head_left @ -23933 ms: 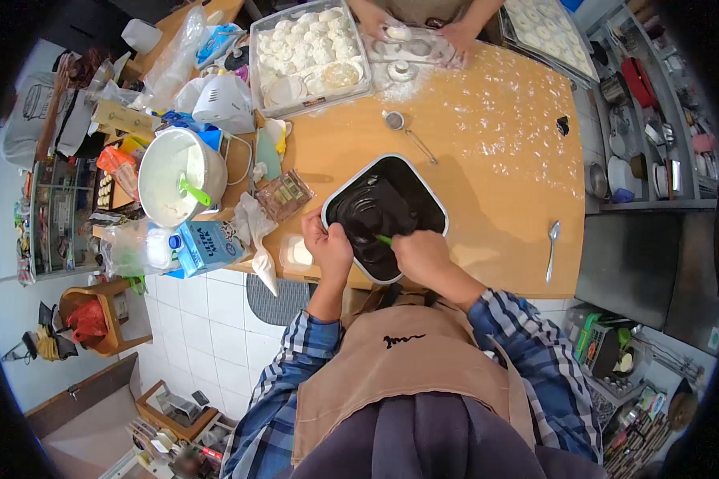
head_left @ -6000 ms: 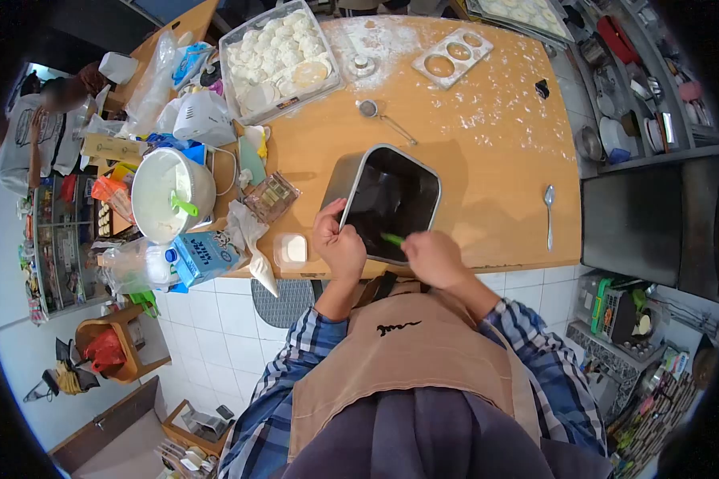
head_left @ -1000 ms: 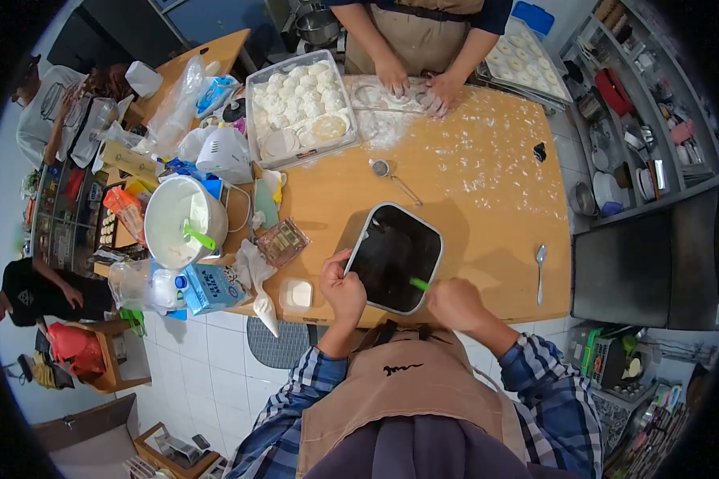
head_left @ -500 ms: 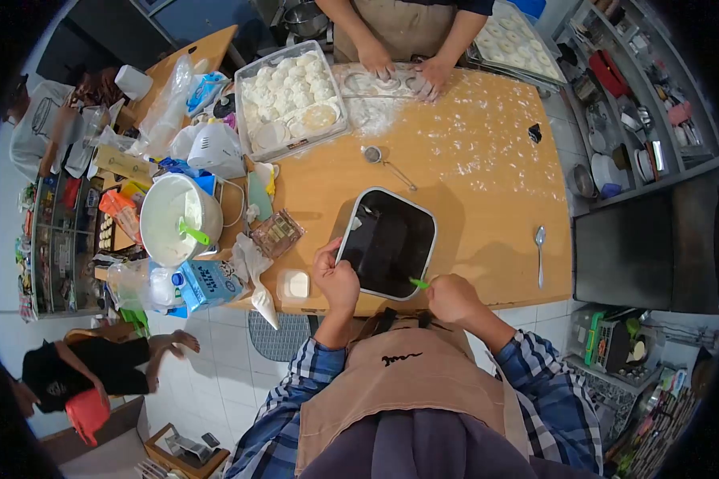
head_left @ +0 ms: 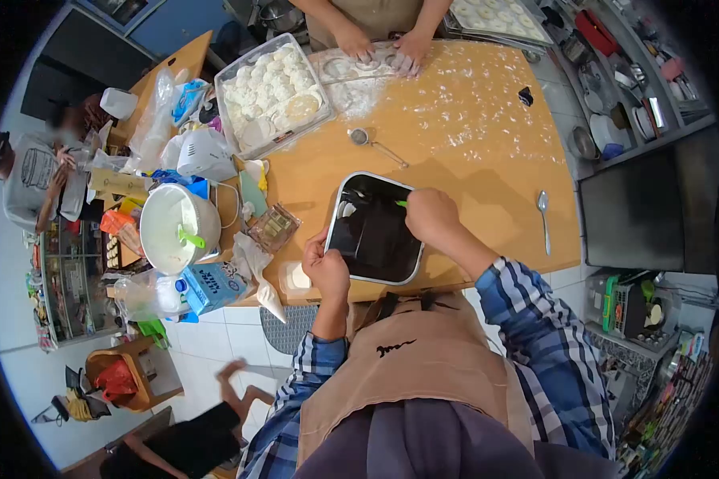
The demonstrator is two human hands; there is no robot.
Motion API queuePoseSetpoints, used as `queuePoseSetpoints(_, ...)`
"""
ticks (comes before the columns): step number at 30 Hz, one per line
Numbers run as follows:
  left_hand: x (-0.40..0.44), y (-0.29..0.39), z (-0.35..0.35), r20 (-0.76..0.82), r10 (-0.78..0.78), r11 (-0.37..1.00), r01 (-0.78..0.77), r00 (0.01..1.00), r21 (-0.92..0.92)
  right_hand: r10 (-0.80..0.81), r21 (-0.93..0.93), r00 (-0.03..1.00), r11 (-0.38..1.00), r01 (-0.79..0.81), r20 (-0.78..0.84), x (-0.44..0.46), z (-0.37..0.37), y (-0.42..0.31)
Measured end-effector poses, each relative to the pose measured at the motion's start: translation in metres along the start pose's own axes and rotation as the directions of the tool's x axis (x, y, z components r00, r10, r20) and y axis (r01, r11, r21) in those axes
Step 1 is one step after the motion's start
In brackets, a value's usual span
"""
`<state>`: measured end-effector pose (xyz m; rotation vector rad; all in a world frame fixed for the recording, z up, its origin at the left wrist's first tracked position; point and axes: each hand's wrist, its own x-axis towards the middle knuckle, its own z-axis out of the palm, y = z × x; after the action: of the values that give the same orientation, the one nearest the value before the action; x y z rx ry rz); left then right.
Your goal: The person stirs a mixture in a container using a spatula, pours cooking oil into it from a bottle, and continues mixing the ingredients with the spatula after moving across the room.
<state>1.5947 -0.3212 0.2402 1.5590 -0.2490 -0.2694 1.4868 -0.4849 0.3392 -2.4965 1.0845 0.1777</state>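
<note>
A deep rectangular container (head_left: 333, 214) with a pale rim and a dark, glossy inside stands near the front edge of the wooden table. My left hand (head_left: 327, 273) is closed around its left rim, thumb on top. Over its right rim, my right hand (head_left: 430, 215) grips a green tool (head_left: 402, 203), of which only a short bit shows; the rest is hidden by the fist or lost against the dark inside. A small strainer (head_left: 359, 136) with a thin handle lies beyond the container. Left of it are a packet (head_left: 275, 228), a piping bag (head_left: 268, 299) and a small tub (head_left: 299, 277).
At the left stand a white bucket (head_left: 153, 227) with a green-handled utensil, a milk carton (head_left: 212, 287) and a mixer (head_left: 208, 153). A box of dough balls (head_left: 276, 96) sits farther back. Across the table, a co-worker's hands (head_left: 411, 52) touch floured dough. A spoon (head_left: 544, 219) lies right.
My right hand has moved away from me along the container's right side with the green tool. My left hand keeps its hold. A person at the lower left has moved across the floor.
</note>
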Motion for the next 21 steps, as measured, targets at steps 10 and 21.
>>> queuePoseSetpoints(10,0.017,-0.002,-0.007,0.036,-0.16,0.979,0.164,0.986,-0.122,-0.233,-0.039,0.957,0.973,0.229,-0.174,0.006,0.003,-0.016)
queuePoseSetpoints(21,0.035,0.008,-0.003,0.15,-0.179,0.968,0.201,0.972,-0.15,-0.703,-0.129,0.681,0.709,0.693,-0.204,-0.01,0.057,-0.048)
